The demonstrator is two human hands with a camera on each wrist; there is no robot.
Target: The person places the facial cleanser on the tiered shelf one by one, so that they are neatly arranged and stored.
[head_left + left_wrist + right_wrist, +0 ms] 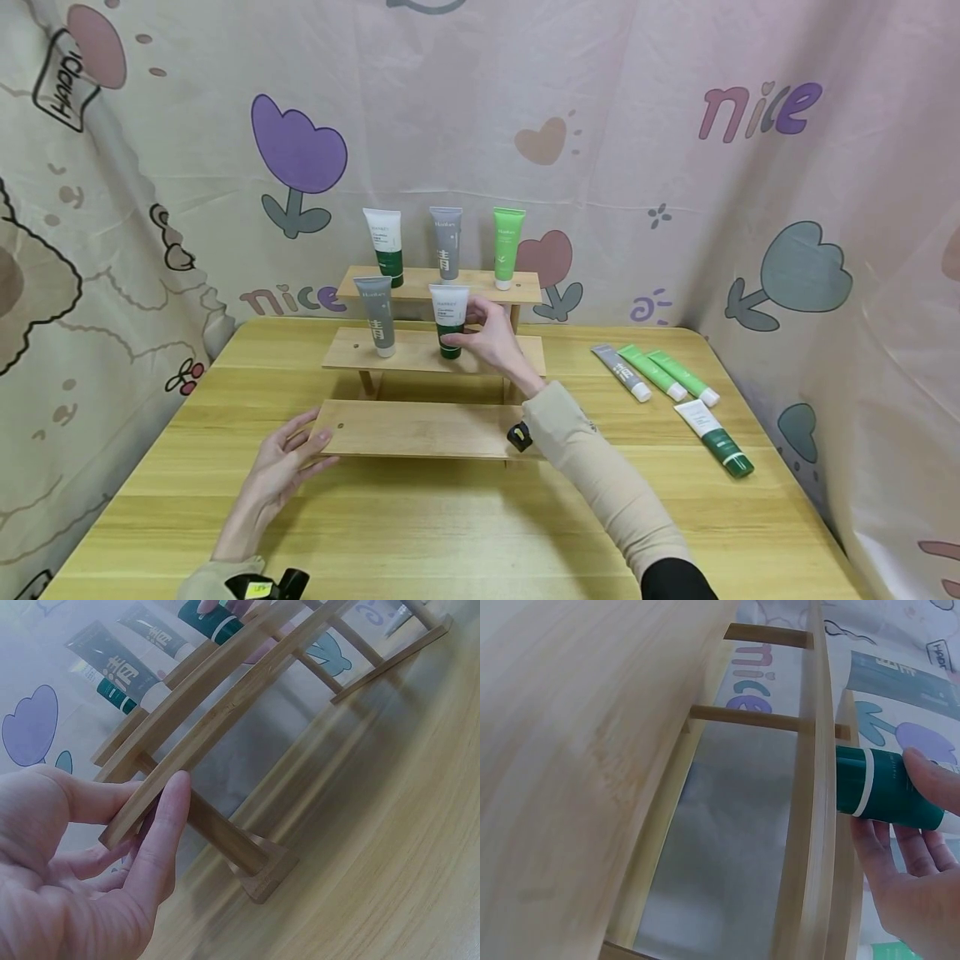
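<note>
My right hand (497,335) pinches a white and dark-green squeeze tube (450,308), which stands upright on its cap on the middle step of a three-step wooden display rack (427,429). In the right wrist view, thumb and fingers lie on opposite sides of that tube's green lower part (889,784), its cap right at the board. My left hand (281,467) grips the left end of the lowest step, thumb and fingers on either face of the board (150,799). Left of the held tube stands a grey tube (377,312) on the same step.
On the top step stand a white-green tube (386,242), a grey tube (447,242) and a bright green tube (507,246). Several tubes lie on the table (420,533) at the right: a grey one (621,372), two green ones (651,372) and a white-green one (714,437). A printed curtain (450,100) hangs behind.
</note>
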